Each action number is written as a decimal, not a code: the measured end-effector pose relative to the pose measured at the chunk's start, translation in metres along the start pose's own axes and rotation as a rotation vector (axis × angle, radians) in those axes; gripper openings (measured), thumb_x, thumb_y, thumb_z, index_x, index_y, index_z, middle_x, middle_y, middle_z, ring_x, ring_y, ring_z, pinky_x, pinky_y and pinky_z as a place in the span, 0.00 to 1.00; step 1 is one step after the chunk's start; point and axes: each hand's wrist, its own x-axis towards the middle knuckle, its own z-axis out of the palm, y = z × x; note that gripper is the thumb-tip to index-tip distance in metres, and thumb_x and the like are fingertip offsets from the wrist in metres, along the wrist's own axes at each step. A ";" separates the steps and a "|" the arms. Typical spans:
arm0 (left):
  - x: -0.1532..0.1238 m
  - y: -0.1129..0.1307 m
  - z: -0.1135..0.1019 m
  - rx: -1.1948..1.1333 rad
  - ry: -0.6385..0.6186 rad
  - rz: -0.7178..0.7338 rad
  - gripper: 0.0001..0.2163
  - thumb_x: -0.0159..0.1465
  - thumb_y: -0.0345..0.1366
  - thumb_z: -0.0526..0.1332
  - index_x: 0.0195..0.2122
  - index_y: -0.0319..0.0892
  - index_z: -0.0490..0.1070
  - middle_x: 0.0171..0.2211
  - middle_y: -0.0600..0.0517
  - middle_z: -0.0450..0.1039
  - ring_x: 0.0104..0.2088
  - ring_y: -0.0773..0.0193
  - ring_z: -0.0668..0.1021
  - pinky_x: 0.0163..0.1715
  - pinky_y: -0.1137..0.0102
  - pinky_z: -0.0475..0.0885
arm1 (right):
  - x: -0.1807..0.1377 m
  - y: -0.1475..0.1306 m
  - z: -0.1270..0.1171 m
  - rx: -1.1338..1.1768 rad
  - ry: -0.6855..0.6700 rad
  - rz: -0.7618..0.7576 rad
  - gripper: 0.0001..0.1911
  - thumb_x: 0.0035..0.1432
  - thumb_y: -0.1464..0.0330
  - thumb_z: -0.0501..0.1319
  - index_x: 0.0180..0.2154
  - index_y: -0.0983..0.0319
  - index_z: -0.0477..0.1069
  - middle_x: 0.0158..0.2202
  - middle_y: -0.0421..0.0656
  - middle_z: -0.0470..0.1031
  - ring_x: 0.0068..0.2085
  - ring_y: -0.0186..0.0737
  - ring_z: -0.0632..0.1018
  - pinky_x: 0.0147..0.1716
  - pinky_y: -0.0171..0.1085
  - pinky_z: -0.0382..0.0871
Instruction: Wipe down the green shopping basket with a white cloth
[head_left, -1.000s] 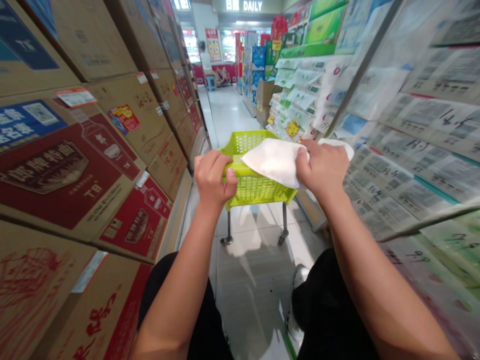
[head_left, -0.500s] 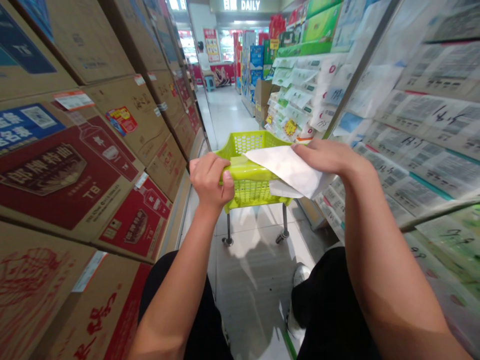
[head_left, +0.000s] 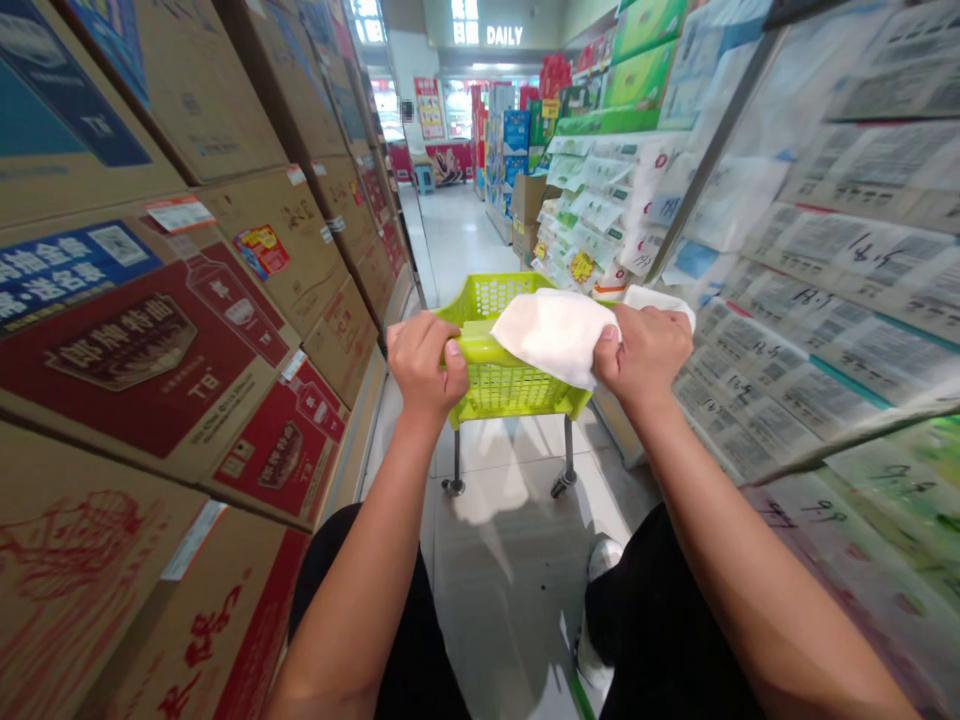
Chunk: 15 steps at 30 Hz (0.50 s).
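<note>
A yellow-green shopping cart [head_left: 517, 395] stands in front of me on dark legs with small casters. My left hand [head_left: 426, 365] is wrapped round the left end of its handle [head_left: 480, 348]. Around the handle's right end my right hand [head_left: 646, 350] is closed on a white cloth [head_left: 559, 330], which looks like a wipe or paper towel. Part of the cloth drapes over the handle to the left of that hand, and a folded end sticks out beyond the knuckles. The cloth hides the right part of the handle.
Stacked cardboard cartons [head_left: 135, 340] wall the aisle on the left. Packs of tissue [head_left: 810, 290] fill the right side, with a brown box [head_left: 529, 205] farther along. Tiled floor [head_left: 457, 235] runs ahead to a blue stool [head_left: 424, 178] at the back.
My right hand has turned and closed its fingers round the cloth on the handle's right end; before, it pressed the cloth with the wrist raised. My left hand keeps its grip.
</note>
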 end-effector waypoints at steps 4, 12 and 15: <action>-0.001 0.000 -0.002 0.005 -0.025 0.005 0.17 0.73 0.44 0.45 0.32 0.46 0.68 0.28 0.50 0.71 0.32 0.57 0.73 0.40 0.58 0.61 | 0.011 -0.003 -0.018 -0.022 -0.133 0.046 0.26 0.66 0.56 0.48 0.37 0.65 0.78 0.31 0.55 0.78 0.38 0.54 0.77 0.41 0.47 0.62; 0.002 0.006 -0.006 0.004 -0.031 -0.030 0.18 0.72 0.46 0.45 0.30 0.47 0.65 0.27 0.49 0.70 0.31 0.57 0.72 0.39 0.58 0.61 | 0.059 0.004 -0.039 0.108 -0.662 0.009 0.43 0.67 0.40 0.42 0.46 0.64 0.83 0.43 0.58 0.83 0.46 0.62 0.81 0.46 0.52 0.70; 0.006 0.010 -0.007 -0.001 -0.017 -0.091 0.20 0.71 0.52 0.44 0.27 0.47 0.62 0.25 0.51 0.67 0.28 0.58 0.70 0.37 0.58 0.60 | 0.075 0.007 -0.029 0.241 -0.757 -0.059 0.40 0.67 0.40 0.44 0.48 0.60 0.83 0.43 0.53 0.84 0.45 0.55 0.82 0.46 0.49 0.72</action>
